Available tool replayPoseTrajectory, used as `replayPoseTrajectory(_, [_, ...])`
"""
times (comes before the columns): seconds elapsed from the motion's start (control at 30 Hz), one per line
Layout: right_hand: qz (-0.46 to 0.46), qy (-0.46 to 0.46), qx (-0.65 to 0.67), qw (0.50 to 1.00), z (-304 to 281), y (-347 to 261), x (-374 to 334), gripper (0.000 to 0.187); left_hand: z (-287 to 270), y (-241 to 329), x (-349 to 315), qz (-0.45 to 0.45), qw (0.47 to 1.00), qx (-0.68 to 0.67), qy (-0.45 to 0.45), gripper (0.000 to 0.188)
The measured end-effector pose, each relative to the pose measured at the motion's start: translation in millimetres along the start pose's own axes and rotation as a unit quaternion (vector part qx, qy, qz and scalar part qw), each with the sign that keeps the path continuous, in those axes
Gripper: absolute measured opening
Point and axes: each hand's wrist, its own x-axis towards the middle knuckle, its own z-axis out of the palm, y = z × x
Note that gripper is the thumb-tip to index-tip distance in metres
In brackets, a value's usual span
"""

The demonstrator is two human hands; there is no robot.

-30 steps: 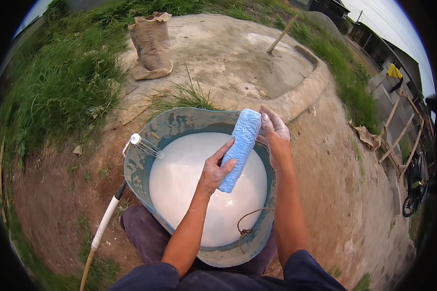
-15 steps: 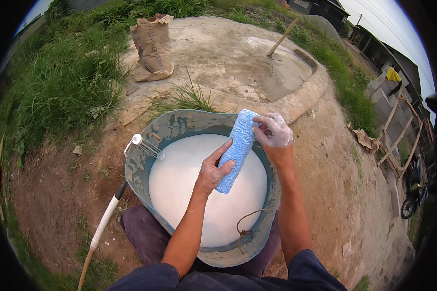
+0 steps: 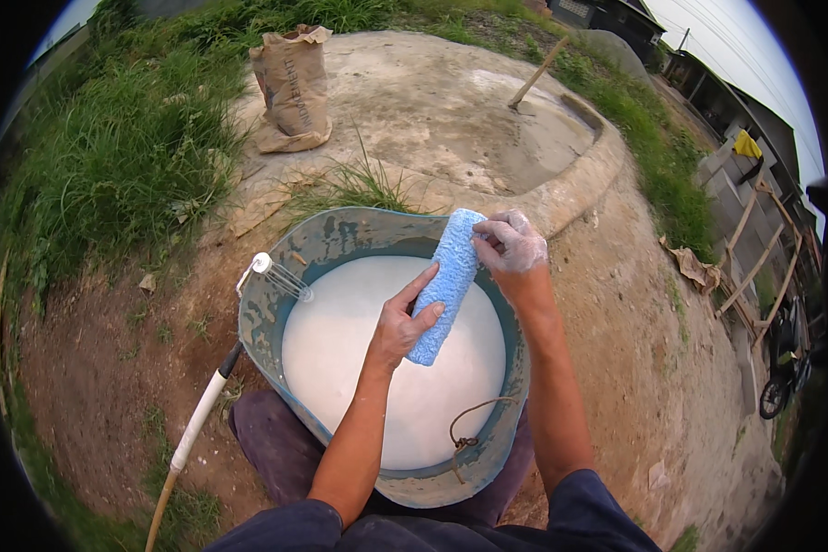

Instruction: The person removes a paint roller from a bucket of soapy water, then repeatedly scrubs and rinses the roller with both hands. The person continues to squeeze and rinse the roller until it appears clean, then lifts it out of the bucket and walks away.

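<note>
A light-blue fuzzy paint roller cover is held at a tilt above a wide blue tub. My left hand grips its lower half, thumb on the near side. White, powdery residue coats my right hand, whose bent fingers pinch at the cover's upper end; what the fingertips hold there is partly hidden. White liquid fills much of the tub. On the tub's left rim leans a bare wire roller frame with a long pole running down to the ground.
A thin cord is knotted at the tub's near right side. Farther off, a brown paper sack stands on a concrete slab, with a wooden stick upright in wet grey mix. Timber props and a motorcycle are at the right.
My right hand has shifted slightly left along the upper end of the roller cover. The cover tilts a little differently, and my left hand keeps its grip.
</note>
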Motion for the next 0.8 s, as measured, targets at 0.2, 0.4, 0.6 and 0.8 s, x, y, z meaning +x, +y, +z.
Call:
replayPoseTrajectory(0.2, [0.046,-0.019,-0.026,0.998,-0.7,4.6,2.4,0.018,-2.5,-6.3,2.0,0.033,0.999,0.030,-0.003,0.065])
replayPoseTrajectory(0.4, [0.138,-0.050,-0.004,0.989,-7.4,11.3,6.4,0.016,-4.6,-6.5,2.8,0.104,0.964,0.244,-0.001,0.064])
replayPoseTrajectory(0.6, [0.174,-0.053,0.007,0.983,-13.9,10.0,1.3,0.017,-6.2,-7.2,3.9,0.111,0.960,0.255,-0.023,0.065])
replayPoseTrajectory(0.8, [0.184,-0.085,-0.002,0.979,-17.1,21.5,-3.2,0.015,-10.2,-17.3,5.4,0.079,0.975,0.206,-0.041,0.063])
